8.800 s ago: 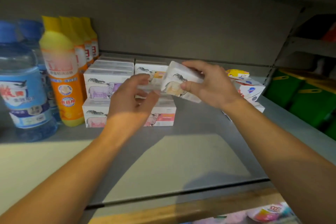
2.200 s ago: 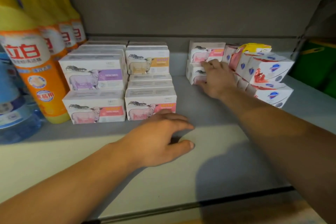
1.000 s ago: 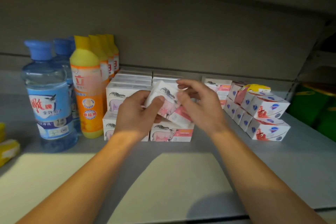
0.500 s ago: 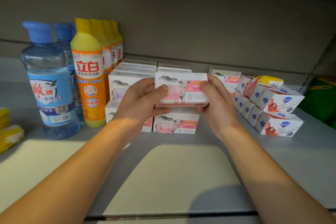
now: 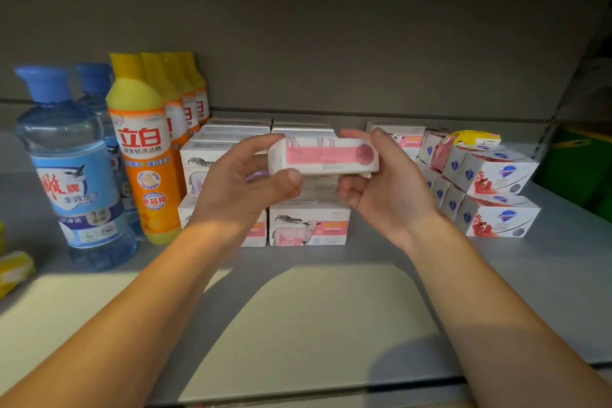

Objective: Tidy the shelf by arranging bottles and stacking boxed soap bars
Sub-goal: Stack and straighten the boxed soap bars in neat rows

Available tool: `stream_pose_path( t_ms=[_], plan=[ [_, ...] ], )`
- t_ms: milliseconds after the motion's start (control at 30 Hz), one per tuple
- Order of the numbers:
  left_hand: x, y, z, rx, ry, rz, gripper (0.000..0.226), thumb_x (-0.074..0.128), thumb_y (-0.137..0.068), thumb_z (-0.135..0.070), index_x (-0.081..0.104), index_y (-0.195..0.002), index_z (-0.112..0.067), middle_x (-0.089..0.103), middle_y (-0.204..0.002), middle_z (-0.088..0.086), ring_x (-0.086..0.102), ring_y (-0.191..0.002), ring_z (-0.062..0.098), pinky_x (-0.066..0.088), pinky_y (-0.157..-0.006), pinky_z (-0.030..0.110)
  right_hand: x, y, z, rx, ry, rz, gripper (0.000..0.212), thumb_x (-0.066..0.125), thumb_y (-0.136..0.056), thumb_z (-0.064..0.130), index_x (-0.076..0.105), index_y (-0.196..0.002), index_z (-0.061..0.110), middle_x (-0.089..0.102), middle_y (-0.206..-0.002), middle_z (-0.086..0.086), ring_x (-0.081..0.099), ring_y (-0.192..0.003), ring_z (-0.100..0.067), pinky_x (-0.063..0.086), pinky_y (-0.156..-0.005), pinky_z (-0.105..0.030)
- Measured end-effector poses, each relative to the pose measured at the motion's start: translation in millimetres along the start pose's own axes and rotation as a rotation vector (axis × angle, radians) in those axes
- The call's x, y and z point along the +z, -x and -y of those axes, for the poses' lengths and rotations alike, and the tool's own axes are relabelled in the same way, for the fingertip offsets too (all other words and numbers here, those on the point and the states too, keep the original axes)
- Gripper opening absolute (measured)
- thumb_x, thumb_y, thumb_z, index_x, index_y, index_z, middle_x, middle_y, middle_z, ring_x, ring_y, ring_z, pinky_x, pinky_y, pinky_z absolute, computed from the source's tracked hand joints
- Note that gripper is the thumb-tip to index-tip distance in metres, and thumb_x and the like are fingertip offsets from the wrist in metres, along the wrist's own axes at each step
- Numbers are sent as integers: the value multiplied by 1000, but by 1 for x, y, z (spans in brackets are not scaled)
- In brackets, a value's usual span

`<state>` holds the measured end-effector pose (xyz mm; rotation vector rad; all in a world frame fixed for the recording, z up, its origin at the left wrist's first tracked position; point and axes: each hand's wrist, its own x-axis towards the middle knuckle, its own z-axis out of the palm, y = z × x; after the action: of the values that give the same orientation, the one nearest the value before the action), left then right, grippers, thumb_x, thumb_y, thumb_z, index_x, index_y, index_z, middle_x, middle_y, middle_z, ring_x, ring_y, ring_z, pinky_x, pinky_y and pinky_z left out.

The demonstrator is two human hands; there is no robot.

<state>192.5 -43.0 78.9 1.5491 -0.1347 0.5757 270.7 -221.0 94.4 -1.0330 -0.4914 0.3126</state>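
Above the stacks, soap box level, crosswise

A: Soap box, white with pink panel, is held level above the sheep-printed stack, long edge forward.

B: Noted. Orange bottles are ranged upright at 9 o'clock of it, blue-capped bottles beyond; red-printed boxes are piled at 3 o'clock.
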Motion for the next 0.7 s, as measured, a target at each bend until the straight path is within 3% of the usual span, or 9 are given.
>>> stream_pose_path(
  t_ms=[67, 133, 200, 300, 433, 567, 700],
  plan=[
    [1, 0, -1, -7, 42, -82, 64, 75, -56, -50, 66, -111, -18, 75, -89, 6, 73, -83, 25, 60, -72, 34, -2, 1, -2, -27, 42, 130, 19, 64, -83, 22, 65, -101, 17, 67, -87, -7, 62, -59, -18, 53, -60, -28],
    [0, -1, -3, -18, 27, -156, 60, 71, -61, -55, 67, -104, -13, 75, -83, 8, 73, -73, 27, 60, -64, 32, -2, 1, -8, -69, 167, 159, 29, 62, -83, 16, 62, -111, 21, 70, -92, -6, 66, -63, -20, 55, -62, -29],
    [-2, -2, -3, -43, -9, -206, 56, 67, -67, -60, 69, -97, -13, 75, -80, 8, 72, -64, 24, 58, -57, 30, -3, 0, -13, -141, 354, 71, 24, 65, -83, 25, 66, -106, 31, 71, -97, -2, 65, -61, -19, 54, -60, -29],
    [-3, -3, -1, -99, -25, -230, 34, 62, -88, -48, 74, -86, -16, 71, -67, 10, 64, -50, 20, 52, -47, 26, -2, -1, -16, -216, 566, -55, 23, 63, -83, 44, 70, -100, 31, 74, -95, 4, 66, -65, -16, 53, -60, -27],
    [0, -2, -1, -174, -22, -179, 41, 61, -89, -51, 71, -79, -12, 64, -56, 13, 52, -39, 20, 42, -40, 27, 2, 1, -13, -128, 456, -192, 33, 61, -83, 51, 70, -86, 19, 72, -78, 3, 52, -44, -16, 47, -47, -26],
    [4, 1, -1, -264, -88, -115, 46, 52, -91, -58, 75, -74, -22, 65, -57, 13, 54, -40, 19, 41, -39, 25, 0, 1, -9, -25, 464, -218, 42, 57, -92, 46, 67, -94, 5, 57, -55, 0, 40, -37, -16, 32, -39, -22],
    [4, -1, -1, -320, -103, -118, 49, 49, -91, -61, 75, -76, -22, 66, -57, 13, 55, -41, 18, 41, -39, 23, 1, 2, -7, 72, 464, -191, 32, 55, -92, 43, 68, -79, 17, 50, -52, 1, 30, -37, -14, 25, -38, -20]
  ],
)
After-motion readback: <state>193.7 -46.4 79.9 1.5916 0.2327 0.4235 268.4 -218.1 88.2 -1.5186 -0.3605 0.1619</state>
